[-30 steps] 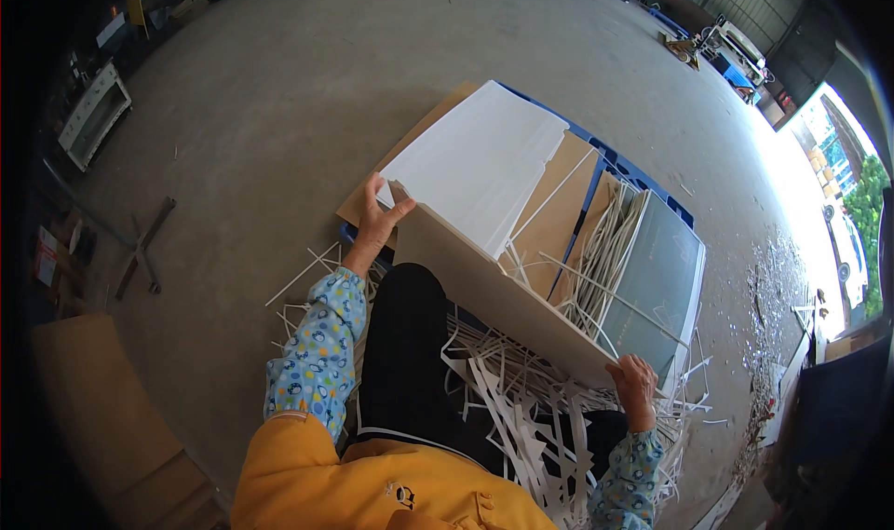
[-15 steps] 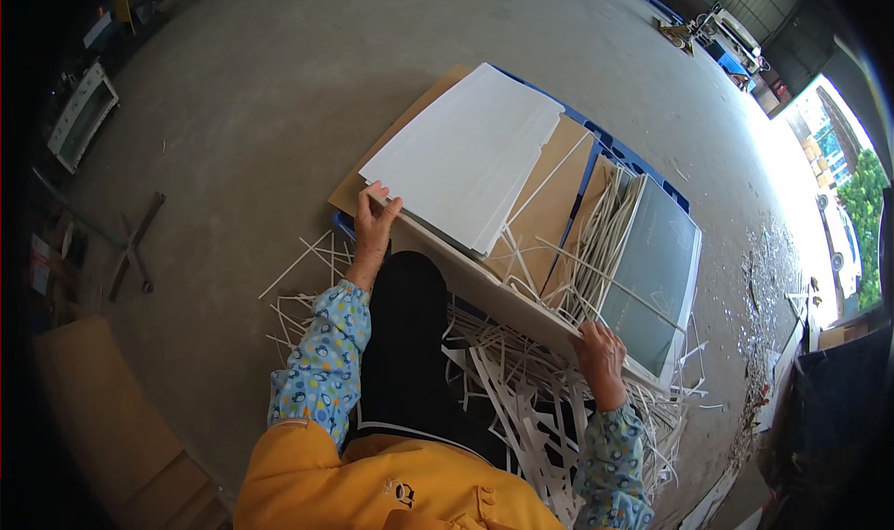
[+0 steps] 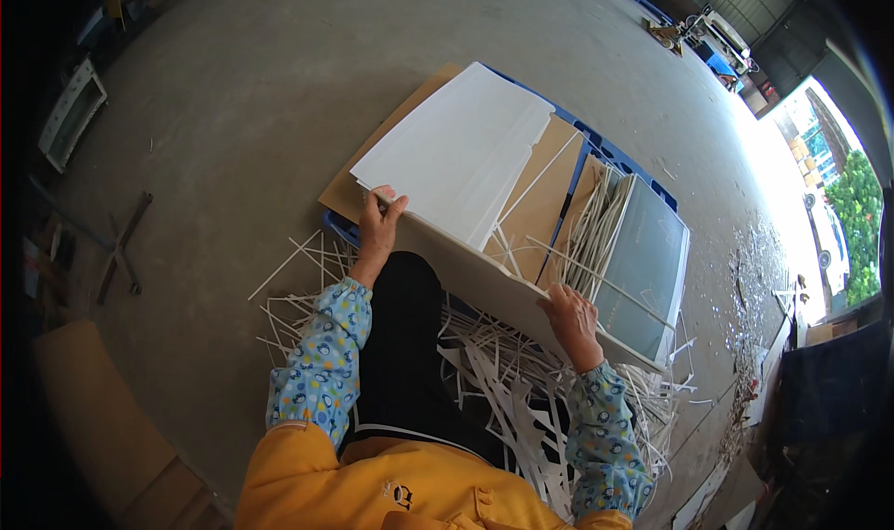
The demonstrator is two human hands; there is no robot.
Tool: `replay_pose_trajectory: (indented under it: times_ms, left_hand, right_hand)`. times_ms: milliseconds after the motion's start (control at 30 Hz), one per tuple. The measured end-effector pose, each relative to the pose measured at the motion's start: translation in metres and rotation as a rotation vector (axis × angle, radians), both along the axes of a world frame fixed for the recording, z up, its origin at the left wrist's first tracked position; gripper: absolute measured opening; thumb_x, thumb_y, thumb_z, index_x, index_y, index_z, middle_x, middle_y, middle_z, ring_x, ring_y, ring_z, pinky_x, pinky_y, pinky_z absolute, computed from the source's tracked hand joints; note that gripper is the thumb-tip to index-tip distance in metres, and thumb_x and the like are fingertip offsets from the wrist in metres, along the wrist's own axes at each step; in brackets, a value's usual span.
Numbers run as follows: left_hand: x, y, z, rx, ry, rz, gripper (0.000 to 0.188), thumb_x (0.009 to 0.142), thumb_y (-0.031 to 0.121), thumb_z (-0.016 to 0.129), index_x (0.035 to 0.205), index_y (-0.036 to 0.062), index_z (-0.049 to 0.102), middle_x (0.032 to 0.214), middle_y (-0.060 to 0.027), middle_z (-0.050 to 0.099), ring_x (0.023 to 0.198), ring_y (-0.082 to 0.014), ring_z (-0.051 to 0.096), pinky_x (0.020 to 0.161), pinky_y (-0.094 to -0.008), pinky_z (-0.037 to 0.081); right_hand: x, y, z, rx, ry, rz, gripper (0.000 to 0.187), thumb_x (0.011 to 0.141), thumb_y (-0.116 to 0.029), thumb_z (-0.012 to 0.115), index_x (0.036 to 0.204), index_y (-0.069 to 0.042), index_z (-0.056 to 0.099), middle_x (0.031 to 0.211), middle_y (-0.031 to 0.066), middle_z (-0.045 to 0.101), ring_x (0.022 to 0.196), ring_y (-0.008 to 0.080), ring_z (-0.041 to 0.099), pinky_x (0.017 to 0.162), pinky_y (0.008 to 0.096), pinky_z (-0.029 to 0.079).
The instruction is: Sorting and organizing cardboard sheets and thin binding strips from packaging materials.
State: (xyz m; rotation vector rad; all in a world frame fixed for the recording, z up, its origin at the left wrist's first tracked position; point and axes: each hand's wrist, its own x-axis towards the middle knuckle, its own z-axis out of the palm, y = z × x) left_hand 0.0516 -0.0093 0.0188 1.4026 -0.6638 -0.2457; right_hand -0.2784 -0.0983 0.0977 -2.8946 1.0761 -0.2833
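Note:
My left hand (image 3: pixel 377 232) pinches the upper edge of a long pale sheet (image 3: pixel 466 277) at its left part. Farther right along the same edge, my right hand (image 3: pixel 573 323) is closed on it, fingers over the top. The sheet stands tilted across the near side of a low pile, in front of my knees. Just beyond it lies a stack of white sheets (image 3: pixel 456 148), with brown board (image 3: pixel 538 190) showing beside it. A bundle of thin white strips (image 3: pixel 591 227) rests next to a grey-blue panel (image 3: pixel 641 265) on the right.
Under the pile is a blue pallet (image 3: pixel 619 160). Loose cut strips (image 3: pixel 503 372) heap on the floor by my legs. Brown cardboard (image 3: pixel 98 400) lies at lower left, near a dark metal stand (image 3: pixel 121 246). Shiny scraps (image 3: pixel 745 297) litter the floor at right.
My right hand has moved left and up along the sheet's edge, staying on it. The left hand keeps its grip. The whole view has shifted slightly.

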Motion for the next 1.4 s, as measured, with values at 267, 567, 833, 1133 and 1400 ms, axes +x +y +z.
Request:
replay_pose_trajectory:
  times_ms: [267, 567, 833, 1133, 1400]
  left_hand:
    - [-0.002, 0.008, 0.004, 0.018, -0.019, 0.059, 0.040, 0.080, 0.031, 0.063, 0.102, 0.0006, 0.050, 0.088, -0.0103, 0.056, 0.077, -0.0164, 0.055, 0.068, -0.0282, 0.045]
    - [0.005, 0.003, 0.018, 0.165, -0.094, 0.117, 0.048, 0.079, 0.035, 0.063, 0.108, -0.0004, 0.048, 0.094, -0.0137, 0.056, 0.083, -0.0238, 0.056, 0.073, -0.0332, 0.045]
    - [-0.083, 0.023, 0.108, -0.359, 0.221, 0.046, 0.039, 0.087, 0.020, 0.054, 0.118, 0.0001, 0.040, 0.111, -0.0111, 0.047, 0.099, -0.0180, 0.048, 0.084, -0.0293, 0.040]
    - [-0.233, -0.048, 0.004, 0.043, 1.190, -0.940, 0.057, 0.079, 0.048, 0.058, 0.116, 0.0063, 0.045, 0.106, -0.0036, 0.050, 0.100, -0.0172, 0.048, 0.087, -0.0362, 0.039]
    - [-0.147, -0.075, 0.045, -0.748, 1.303, -0.784, 0.044, 0.085, 0.024, 0.056, 0.123, 0.0081, 0.039, 0.117, -0.0071, 0.049, 0.106, -0.0183, 0.050, 0.085, -0.0331, 0.046]
  right_hand:
    - [0.003, -0.002, 0.010, 0.096, 0.016, 0.026, 0.019, 0.076, -0.019, 0.061, 0.077, -0.006, 0.048, 0.073, 0.0104, 0.056, 0.070, 0.0318, 0.058, 0.059, 0.0434, 0.042]
    - [0.000, -0.011, 0.025, 0.097, -0.023, 0.144, 0.014, 0.074, -0.017, 0.062, 0.076, -0.008, 0.050, 0.067, 0.0128, 0.058, 0.062, 0.0303, 0.059, 0.053, 0.0428, 0.044]
    - [0.002, -0.032, 0.145, 0.300, -0.380, 0.021, 0.014, 0.078, -0.009, 0.063, 0.089, 0.000, 0.063, 0.069, 0.0061, 0.064, 0.060, 0.0091, 0.059, 0.053, 0.0242, 0.047]
    - [0.038, -0.021, 0.253, 0.217, -0.867, -0.182, 0.030, 0.077, -0.020, 0.066, 0.097, 0.001, 0.061, 0.086, 0.0084, 0.062, 0.076, 0.0155, 0.059, 0.066, 0.0264, 0.046]
    - [0.079, -0.048, 0.267, 0.239, -1.180, -0.032, 0.041, 0.080, -0.018, 0.063, 0.112, 0.005, 0.052, 0.105, 0.0141, 0.057, 0.092, 0.0214, 0.058, 0.078, 0.0301, 0.050]
